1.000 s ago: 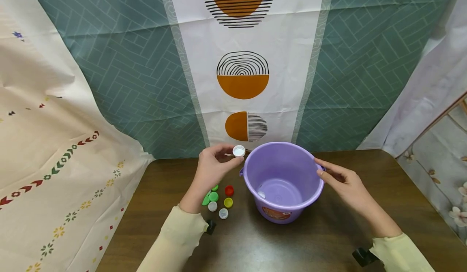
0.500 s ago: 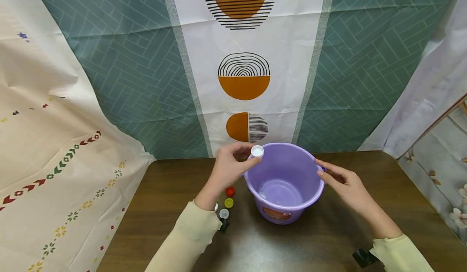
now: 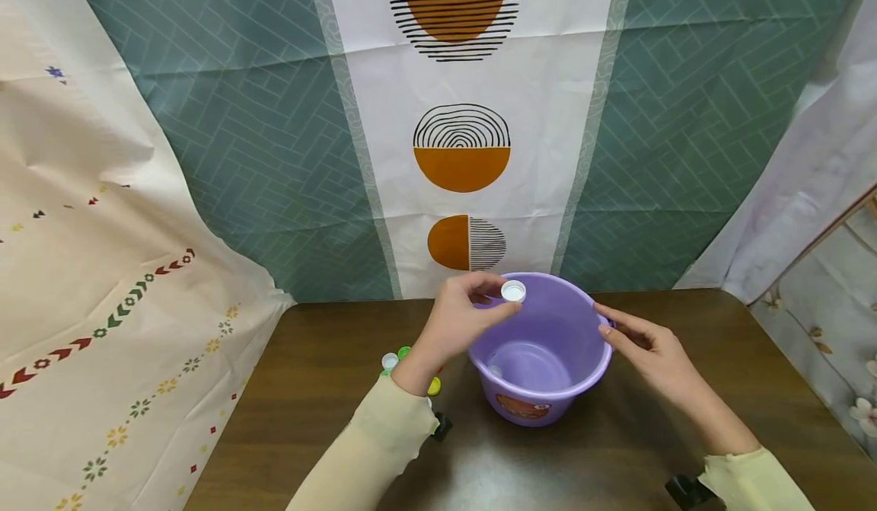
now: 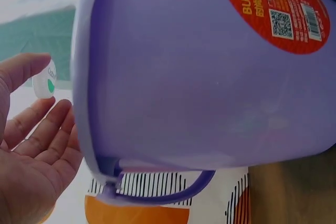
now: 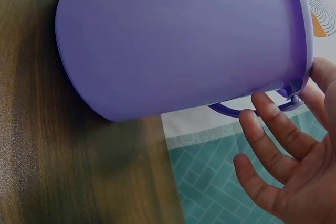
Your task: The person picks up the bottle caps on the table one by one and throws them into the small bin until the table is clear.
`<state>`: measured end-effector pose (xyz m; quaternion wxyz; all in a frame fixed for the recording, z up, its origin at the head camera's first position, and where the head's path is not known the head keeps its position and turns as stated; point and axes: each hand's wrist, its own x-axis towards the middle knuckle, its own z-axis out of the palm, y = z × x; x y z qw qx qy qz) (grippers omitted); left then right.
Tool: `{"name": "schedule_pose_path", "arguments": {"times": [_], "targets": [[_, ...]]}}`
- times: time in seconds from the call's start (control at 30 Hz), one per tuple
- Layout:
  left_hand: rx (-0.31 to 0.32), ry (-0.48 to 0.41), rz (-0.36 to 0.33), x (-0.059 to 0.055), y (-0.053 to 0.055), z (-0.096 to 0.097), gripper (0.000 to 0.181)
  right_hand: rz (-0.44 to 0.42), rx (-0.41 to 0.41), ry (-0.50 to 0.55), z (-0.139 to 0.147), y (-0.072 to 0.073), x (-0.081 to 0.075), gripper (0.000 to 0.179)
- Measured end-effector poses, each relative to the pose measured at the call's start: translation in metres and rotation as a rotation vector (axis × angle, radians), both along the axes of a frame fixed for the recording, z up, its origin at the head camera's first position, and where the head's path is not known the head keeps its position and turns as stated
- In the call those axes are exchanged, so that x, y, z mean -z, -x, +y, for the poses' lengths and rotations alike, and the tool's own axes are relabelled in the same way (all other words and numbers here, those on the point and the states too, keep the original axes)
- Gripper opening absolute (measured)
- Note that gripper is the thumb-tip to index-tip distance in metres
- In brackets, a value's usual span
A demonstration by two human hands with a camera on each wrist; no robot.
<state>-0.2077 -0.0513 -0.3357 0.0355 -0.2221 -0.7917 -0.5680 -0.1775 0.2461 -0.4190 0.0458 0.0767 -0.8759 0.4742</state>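
My left hand (image 3: 460, 324) pinches a white bottle cap (image 3: 513, 292) between thumb and fingers, over the left side of a purple bucket (image 3: 548, 305). The cap's hollow side faces the head camera; green and dark print shows on its top (image 4: 51, 84) in the left wrist view. At the bucket's right rim, my right hand (image 3: 647, 347) holds on with thumb and index finger. Its other fingers (image 5: 275, 156) spread loosely beside the outer wall in the right wrist view. Another whitish cap (image 3: 495, 371) lies inside the bucket, low on the left.
Left of the bucket, partly hidden by my left arm, lie several loose caps, among them a green cap (image 3: 404, 352), a white cap (image 3: 390, 361) and a yellow cap (image 3: 435, 386). The wooden table (image 3: 329, 343) ends at a patterned curtain (image 3: 274, 153). The bucket's handle (image 4: 168, 198) hangs behind it.
My left hand has carried the white bottle cap rightward, from beside the bucket to over its left rim. The left arm now covers more of the loose caps. My right hand stays at the rim.
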Motion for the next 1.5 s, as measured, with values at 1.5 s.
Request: {"name": "schedule_pose_path", "arguments": {"times": [1.5], "targets": [[0.048,0.048,0.034,0.031,0.016,0.019,0.027,0.017,0.006,-0.111,-0.005,0.005,-0.011,0.04]]}}
